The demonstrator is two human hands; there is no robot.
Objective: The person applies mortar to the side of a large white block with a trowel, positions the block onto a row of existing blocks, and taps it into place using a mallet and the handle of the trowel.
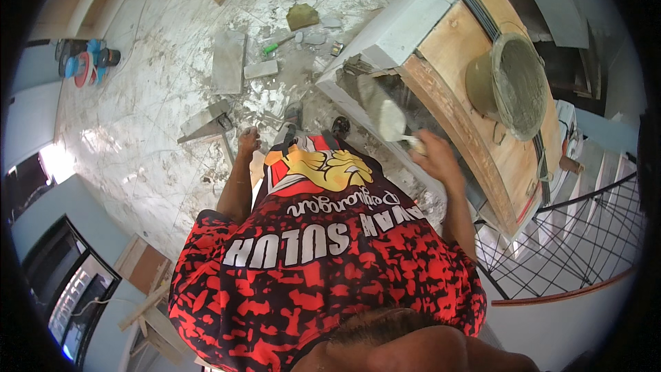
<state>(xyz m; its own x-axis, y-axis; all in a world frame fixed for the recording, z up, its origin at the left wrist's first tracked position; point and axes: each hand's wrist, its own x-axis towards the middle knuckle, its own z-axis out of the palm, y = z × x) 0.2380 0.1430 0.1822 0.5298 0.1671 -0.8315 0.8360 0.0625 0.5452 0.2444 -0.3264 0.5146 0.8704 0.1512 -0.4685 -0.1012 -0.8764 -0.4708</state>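
Observation:
My right hand [439, 157] grips the short handle of a trowel [393, 122]. The trowel's pale, smeared blade lies against the rough inner side of an open-sided block-like structure [372, 93]. Low on the left, my left hand [249, 140] hangs beside my body with its fingers loosely bent and nothing visible in them. Close to that hand, a flat grey board with a dark handle [210, 122] stands near the floor. A bucket of wet grey mortar [518, 86] sits on the wooden top [447, 34] to the right of the trowel.
Across the dusty floor [158, 89] lie a grey slab [228, 62], a small block [261, 69], a green-handled tool [275, 46] and a yellowish chunk [301, 17]. Dark cables [474, 3] run over the wooden top. A black metal railing [571, 241] borders the right. A blue-and-red machine [88, 63] stands far left.

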